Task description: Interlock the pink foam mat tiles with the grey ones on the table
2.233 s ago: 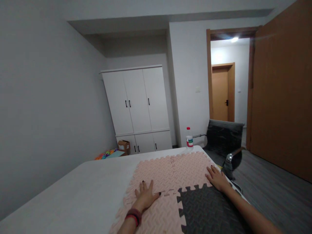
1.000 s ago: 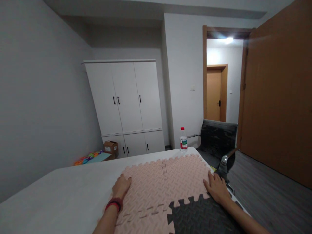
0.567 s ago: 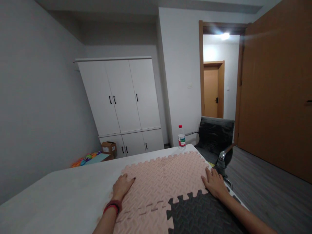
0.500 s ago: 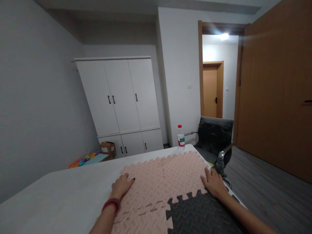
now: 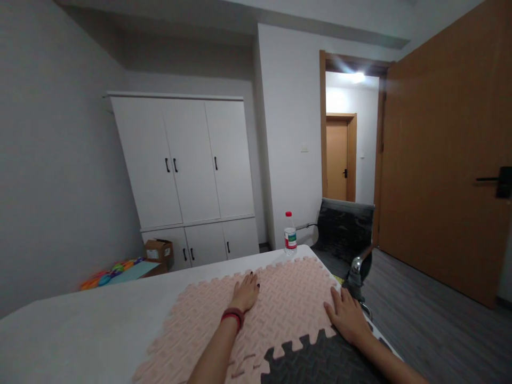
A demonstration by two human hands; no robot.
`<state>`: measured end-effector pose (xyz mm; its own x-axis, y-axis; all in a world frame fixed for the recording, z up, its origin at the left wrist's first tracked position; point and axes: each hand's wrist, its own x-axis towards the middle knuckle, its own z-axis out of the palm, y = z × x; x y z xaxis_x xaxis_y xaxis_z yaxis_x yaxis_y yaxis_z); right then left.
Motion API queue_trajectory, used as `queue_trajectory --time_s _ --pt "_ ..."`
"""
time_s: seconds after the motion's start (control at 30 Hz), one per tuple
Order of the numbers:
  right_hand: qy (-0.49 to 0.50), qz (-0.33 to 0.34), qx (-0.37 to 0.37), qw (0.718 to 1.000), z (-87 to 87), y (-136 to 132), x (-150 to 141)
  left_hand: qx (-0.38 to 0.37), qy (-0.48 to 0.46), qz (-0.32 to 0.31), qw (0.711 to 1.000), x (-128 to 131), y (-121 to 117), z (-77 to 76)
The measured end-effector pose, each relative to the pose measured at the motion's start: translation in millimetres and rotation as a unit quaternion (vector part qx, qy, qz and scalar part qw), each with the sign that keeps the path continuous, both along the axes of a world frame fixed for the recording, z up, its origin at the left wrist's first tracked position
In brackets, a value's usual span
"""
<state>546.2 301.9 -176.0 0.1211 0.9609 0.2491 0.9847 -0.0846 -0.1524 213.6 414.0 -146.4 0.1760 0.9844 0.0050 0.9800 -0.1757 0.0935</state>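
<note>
Pink foam puzzle mats [image 5: 288, 309] lie joined on the white table, with toothed outer edges. A dark grey foam mat [image 5: 320, 360] interlocks with them at the near right. My left hand [image 5: 246, 293], with red bands on the wrist, rests palm down on the pink mats near their far edge. Its fingers stretch forward and hold nothing. At the right edge my right hand [image 5: 348, 314] lies with spread fingers over the pink mat, close to where it meets the grey one.
A water bottle [image 5: 290, 234] with a red cap stands at the table's far corner. Beyond the right edge is a black chair [image 5: 344, 229]. A cardboard box [image 5: 159, 250] and colourful items [image 5: 108, 274] sit past the far left edge of the white table [image 5: 80, 336].
My left hand has moved from the mats' left edge rightward and forward onto the pink surface. My right hand stays near the right edge. The view has shifted slightly.
</note>
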Motion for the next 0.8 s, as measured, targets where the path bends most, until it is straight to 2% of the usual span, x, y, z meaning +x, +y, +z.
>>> queue_trajectory --time_s 0.17,0.3,0.43,0.53,0.63,0.7,0.8 --pt "-0.01 0.007 -0.004 1.0 -0.5 1 0 0.011 0.01 -0.038 0.999 -8 5 1.0" --pt "0.0 0.009 -0.009 1.0 2.0 1 0 0.022 0.015 -0.054 0.998 -4 1 4.2" --pt "0.012 0.007 -0.007 1.0 6.3 -1 1 0.039 0.012 -0.075 0.996 11 -16 18.1" --pt "0.017 0.009 -0.002 1.0 8.7 -4 1 0.029 0.001 -0.116 0.993 10 -46 36.1" --pt "0.017 0.012 -0.002 1.0 8.4 -6 3 0.009 -0.011 -0.145 0.989 -12 -90 50.4" --pt "0.017 0.01 -0.005 1.0 7.0 -6 4 -0.012 -0.013 -0.143 0.99 -33 -122 53.4" --pt "0.019 0.009 -0.002 1.0 4.7 -6 5 -0.071 -0.03 -0.129 0.989 -58 -162 49.4"
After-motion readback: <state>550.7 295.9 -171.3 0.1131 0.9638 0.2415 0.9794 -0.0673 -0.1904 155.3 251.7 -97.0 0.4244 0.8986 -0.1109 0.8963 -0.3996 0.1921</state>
